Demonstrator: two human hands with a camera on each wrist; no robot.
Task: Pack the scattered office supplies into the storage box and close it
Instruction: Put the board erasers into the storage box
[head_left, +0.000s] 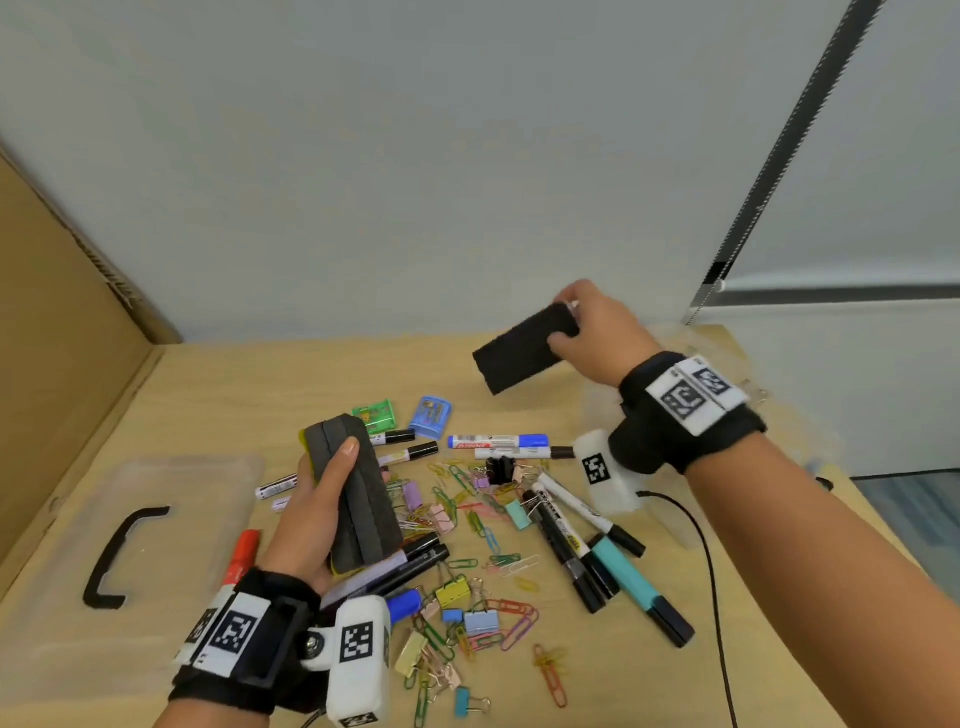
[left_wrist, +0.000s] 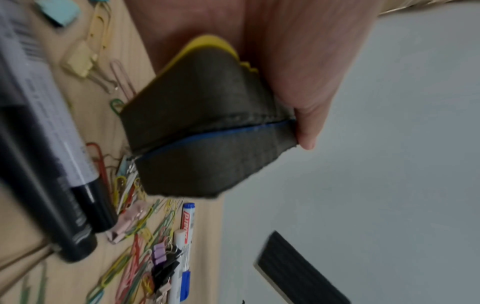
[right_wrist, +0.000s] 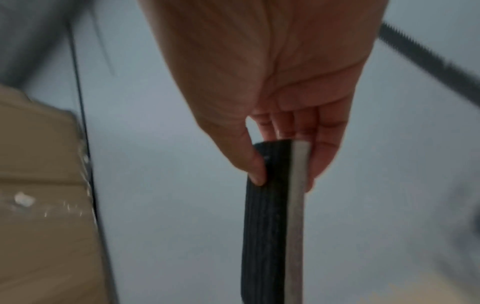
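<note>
My left hand (head_left: 322, 499) grips two dark felt whiteboard erasers (head_left: 356, 493) stacked together, one with a yellow back (left_wrist: 207, 127), above the table's middle left. My right hand (head_left: 587, 327) pinches one end of a third black eraser (head_left: 522, 348) and holds it in the air over the table's far right; its pale backing (right_wrist: 298, 205) shows in the right wrist view. Markers (head_left: 498, 441), binder clips (head_left: 480, 621) and coloured paper clips (head_left: 452, 509) lie scattered on the wooden table (head_left: 218, 395). A clear lid with a black handle (head_left: 117, 556) lies flat at the left.
A brown cardboard panel (head_left: 57, 332) stands along the left edge. A grey wall rises behind the table. A black cable (head_left: 711, 571) runs along the table's right side. Green and blue small cases (head_left: 400, 415) sit behind the markers.
</note>
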